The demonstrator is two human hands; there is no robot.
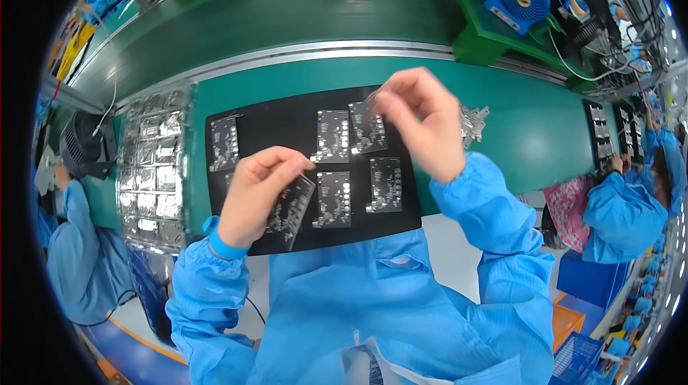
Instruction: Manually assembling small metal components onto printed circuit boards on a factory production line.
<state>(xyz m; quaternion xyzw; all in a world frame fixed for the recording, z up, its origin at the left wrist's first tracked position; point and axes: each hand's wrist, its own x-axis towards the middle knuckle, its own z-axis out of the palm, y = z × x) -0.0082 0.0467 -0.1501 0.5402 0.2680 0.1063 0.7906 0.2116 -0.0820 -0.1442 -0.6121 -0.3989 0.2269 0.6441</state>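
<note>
My left hand (249,195) pinches a dark circuit board (294,209) by its upper edge, tilted above the near left part of a black mat (276,127). Under and beside it lie other boards, partly hidden by the hand. My right hand (424,116) is closed, thumb and fingertips together, over the top right corner of a circuit board (369,131) lying flat. What its blurred fingertips hold, if anything, I cannot make out. More boards lie in rows on the mat: one at the far left (224,143), others near the middle (332,136) and at the near right (385,185).
Left of the mat stands a clear compartment tray (152,170) of silvery parts. A heap of small pale pieces (474,124) lies beyond my right wrist. A blue fan (521,2) stands on a green shelf; a dark fan (84,143) is at the left. Co-workers sit at both sides.
</note>
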